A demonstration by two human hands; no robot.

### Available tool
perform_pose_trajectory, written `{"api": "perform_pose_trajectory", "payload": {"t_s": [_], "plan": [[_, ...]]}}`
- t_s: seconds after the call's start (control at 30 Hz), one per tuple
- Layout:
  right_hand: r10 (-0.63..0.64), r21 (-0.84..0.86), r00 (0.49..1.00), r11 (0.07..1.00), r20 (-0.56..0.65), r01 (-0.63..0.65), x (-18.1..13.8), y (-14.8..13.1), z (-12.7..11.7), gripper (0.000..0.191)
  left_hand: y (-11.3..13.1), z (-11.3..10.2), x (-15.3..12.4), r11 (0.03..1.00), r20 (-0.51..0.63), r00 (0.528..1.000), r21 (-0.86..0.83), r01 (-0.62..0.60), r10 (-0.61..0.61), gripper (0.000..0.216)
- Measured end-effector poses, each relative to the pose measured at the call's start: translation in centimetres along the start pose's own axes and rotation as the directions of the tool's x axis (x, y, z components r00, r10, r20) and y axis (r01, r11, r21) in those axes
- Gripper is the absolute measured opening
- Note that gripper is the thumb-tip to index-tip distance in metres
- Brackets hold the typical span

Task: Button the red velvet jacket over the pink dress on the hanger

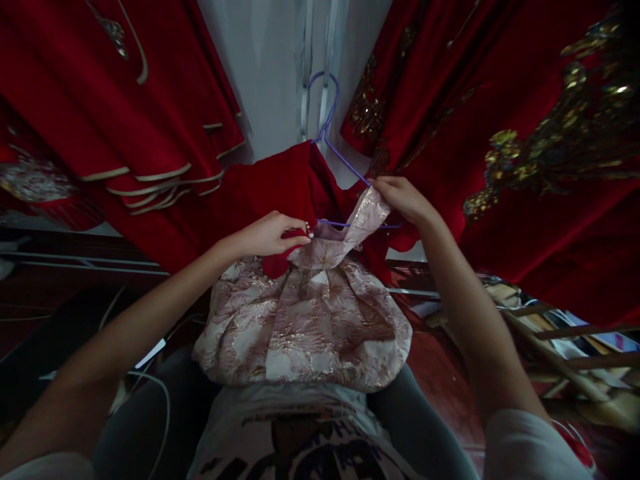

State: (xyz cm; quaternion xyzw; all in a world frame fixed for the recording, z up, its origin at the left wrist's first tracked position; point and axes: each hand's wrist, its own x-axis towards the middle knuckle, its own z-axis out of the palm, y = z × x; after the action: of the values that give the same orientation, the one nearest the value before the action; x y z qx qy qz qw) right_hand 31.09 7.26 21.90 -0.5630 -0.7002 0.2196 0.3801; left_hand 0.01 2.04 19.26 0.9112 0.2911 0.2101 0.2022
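Observation:
A pale pink and white brocade dress (320, 327) with a gold sheen and a full, puffed skirt hangs in front of my lap. My right hand (400, 197) pinches its shoulder strap up against the sloping arm of a purple hanger (345, 160). Lower and to the left, my left hand (275, 233) is closed on the other side of the bodice, thumb against fingers. Small white beads (309, 230) show at those fingertips. The hanger's bottom bar passes behind the dress's neckline. Red cloth (270, 180) hangs directly behind my left hand.
Red garments with pale edging (160, 177) hang at the left. More red garments with gold sequins (505, 167) hang at the right. The hanger's hook is up by a metal rail (306, 100). A wooden rack (560, 353) with flat items stands low right. White cable (163, 407) runs lower left.

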Motion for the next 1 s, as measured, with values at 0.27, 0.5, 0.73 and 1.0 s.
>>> {"api": "perform_pose_trajectory", "payload": {"t_s": [0.27,0.5,0.73,1.0], "plan": [[0.08,0.1,0.841,0.983,0.534,-0.156,3.6,-0.7,1.4,0.07,0.2,-0.1,-0.2,0.999,-0.108,0.994,0.048,-0.016,0.022,0.032],[0.148,0.176,0.943,0.962,0.3,-0.207,4.0,1.1,2.5,0.047,-1.8,-3.6,2.1,0.96,-0.402,0.914,0.234,0.153,-0.048,0.037],[-0.024,0.092,0.973,0.995,-0.23,0.047,3.1,3.2,0.9,0.037,-7.0,-5.3,5.1,0.898,-0.377,0.91,0.318,0.303,-0.174,0.039],[-0.141,-0.156,0.881,0.985,-0.451,0.078,1.0,5.3,-5.2,0.021,-6.1,-4.8,4.4,0.872,-0.359,0.919,0.384,0.304,-0.162,0.036]]}}
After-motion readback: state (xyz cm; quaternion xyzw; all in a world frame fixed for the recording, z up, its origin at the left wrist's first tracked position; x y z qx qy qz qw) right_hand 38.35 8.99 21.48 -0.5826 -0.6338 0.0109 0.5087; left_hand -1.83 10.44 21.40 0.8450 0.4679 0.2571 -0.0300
